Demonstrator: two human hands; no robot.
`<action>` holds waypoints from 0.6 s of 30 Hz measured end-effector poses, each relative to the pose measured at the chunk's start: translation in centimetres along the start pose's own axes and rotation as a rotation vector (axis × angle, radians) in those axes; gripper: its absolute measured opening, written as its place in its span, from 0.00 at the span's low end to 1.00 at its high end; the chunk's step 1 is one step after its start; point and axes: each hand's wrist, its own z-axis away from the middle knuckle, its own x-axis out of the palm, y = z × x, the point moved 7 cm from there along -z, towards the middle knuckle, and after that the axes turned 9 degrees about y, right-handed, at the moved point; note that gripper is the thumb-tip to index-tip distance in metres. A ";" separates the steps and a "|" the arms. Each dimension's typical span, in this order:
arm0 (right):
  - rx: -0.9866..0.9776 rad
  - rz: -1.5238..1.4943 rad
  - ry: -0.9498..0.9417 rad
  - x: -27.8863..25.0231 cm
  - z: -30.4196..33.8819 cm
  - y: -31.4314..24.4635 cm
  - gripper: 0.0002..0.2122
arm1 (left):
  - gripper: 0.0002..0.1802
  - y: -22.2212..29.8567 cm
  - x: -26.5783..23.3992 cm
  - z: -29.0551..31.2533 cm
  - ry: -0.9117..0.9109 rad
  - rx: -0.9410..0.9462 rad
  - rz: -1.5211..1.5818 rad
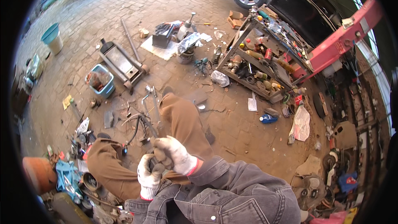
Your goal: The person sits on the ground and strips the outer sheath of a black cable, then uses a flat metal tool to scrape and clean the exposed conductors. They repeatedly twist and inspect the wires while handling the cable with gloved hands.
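Observation:
My two hands, in white work gloves with dirty fingers, come together in front of my bent knees. A small dark part [154, 163] shows between them, mostly hidden by the gloves; its kind I cannot make out. My left hand [148, 176], lower and nearer, is closed around it. From above and to the right, my right hand [175, 156] curls its fingers onto the same part. Just beyond the gloves, a bundle of dark cables or hoses [139, 123] lies on the paving between my legs.
A floor jack [120, 61] and a blue basin [108, 88] stand ahead on the left. To the right are a loaded tool cart [244, 79], a red lift post [331, 49] and a blue bottle [268, 119]. Parts clutter the left, near an orange bucket [39, 175].

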 end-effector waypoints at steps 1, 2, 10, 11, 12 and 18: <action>0.009 -0.029 0.038 -0.2 0.0 -0.1 0.12 | 0.38 0.9 0.1 -0.2 0.009 0.076 -0.142; 0.018 -0.059 0.084 -0.5 -0.1 -0.2 0.11 | 0.36 1.2 0.5 0.2 -0.017 0.012 -0.089; 0.074 -0.159 0.442 -2.9 -0.2 -0.3 0.10 | 0.26 3.8 1.4 0.2 -0.066 -0.109 -0.112; 0.071 -0.140 0.457 -2.9 0.0 -0.1 0.10 | 0.26 2.9 1.5 0.5 -0.066 -0.279 0.084; 0.061 -0.104 0.414 -2.6 0.1 -0.3 0.11 | 0.26 2.6 1.2 0.5 -0.072 -0.302 0.056; 0.147 0.037 0.348 -1.3 0.0 0.6 0.12 | 0.24 2.8 0.3 0.1 -0.114 -0.328 -0.003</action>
